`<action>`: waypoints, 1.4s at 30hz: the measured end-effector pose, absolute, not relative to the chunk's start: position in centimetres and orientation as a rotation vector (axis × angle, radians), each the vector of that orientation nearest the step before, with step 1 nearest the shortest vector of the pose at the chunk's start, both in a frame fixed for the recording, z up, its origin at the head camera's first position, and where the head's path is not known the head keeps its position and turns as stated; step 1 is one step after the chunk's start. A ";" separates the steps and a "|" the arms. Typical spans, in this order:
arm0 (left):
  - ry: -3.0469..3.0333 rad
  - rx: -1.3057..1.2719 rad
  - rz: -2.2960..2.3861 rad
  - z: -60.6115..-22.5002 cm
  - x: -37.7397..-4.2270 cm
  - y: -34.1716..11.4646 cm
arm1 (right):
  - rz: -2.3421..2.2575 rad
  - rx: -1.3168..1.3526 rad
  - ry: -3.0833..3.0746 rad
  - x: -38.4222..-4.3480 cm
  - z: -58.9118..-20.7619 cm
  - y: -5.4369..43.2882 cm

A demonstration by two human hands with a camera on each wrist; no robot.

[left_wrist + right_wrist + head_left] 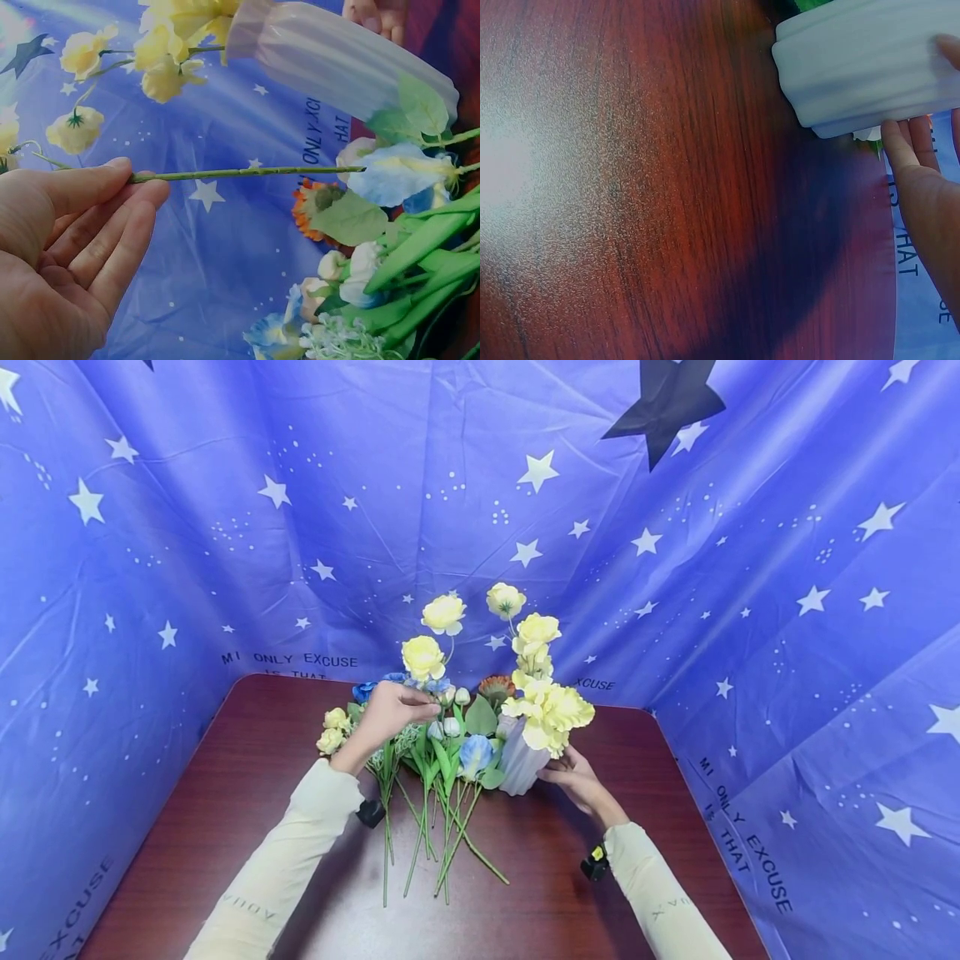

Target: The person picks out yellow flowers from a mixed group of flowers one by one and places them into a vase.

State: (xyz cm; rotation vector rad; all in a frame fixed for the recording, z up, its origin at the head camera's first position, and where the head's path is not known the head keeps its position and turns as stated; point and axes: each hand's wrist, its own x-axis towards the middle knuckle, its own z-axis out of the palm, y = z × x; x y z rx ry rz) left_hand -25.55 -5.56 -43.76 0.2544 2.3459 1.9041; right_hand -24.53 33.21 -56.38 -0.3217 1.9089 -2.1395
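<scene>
The left hand (397,710) pinches a yellow flower's stem (247,172), its length pointing down, left of the roughly upright vase (521,764); the right hand (577,781), nearer the vase, grips its side.

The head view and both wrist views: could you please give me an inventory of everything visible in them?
Table: one, red-brown, middle of the head view
Backdrop: blue with stars and lettering, around the table
Vase: one, pale whitish, right of the table's centre
Vase blooms: several, yellow, at the vase's top
Held stem: one, green with yellow blooms, left hand
Orange flower: one, orange, left of the vase blooms
Blue flowers: several, light and dark blue, left of the vase
White buds: several, white, left of the vase
Small yellow flowers: at least two, yellow, leftmost
Leaves: many, green, left of the vase
Wrist devices: two, black, one per wrist
Sleeves: two, cream
Left hand: one, pinching the held stem
Right hand: one, gripping the vase
</scene>
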 end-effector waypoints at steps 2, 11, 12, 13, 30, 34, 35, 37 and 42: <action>2.331 0.277 1.915 -43.5 -25.7 -5.3 | -2.140 -0.322 1.906 -24.5 -56.4 33.2; 2.428 0.412 1.888 -42.6 -25.9 -4.2 | -2.127 -0.295 1.923 -24.5 -56.3 33.2; 2.435 0.427 1.890 -42.5 -25.9 -4.1 | -2.125 -0.297 1.925 -24.5 -56.3 33.2; 2.438 0.442 1.895 -42.4 -26.0 -4.0 | -2.126 -0.295 1.928 -24.5 -56.4 33.2; 2.269 0.552 2.152 -40.8 -26.3 -2.2 | -2.118 -0.309 1.927 -24.7 -56.6 33.3; 2.332 0.612 2.151 -40.6 -26.5 -1.9 | -2.117 -0.307 1.923 -24.7 -56.6 33.3; 2.351 0.616 2.145 -40.5 -26.6 -1.9 | -2.117 -0.306 1.921 -24.7 -56.6 33.3; 2.380 0.614 2.130 -40.3 -26.7 -1.7 | -2.119 -0.306 1.917 -24.7 -56.6 33.4; 2.437 0.594 2.101 -39.9 -26.8 -1.4 | -2.116 -0.302 1.921 -24.8 -56.7 33.4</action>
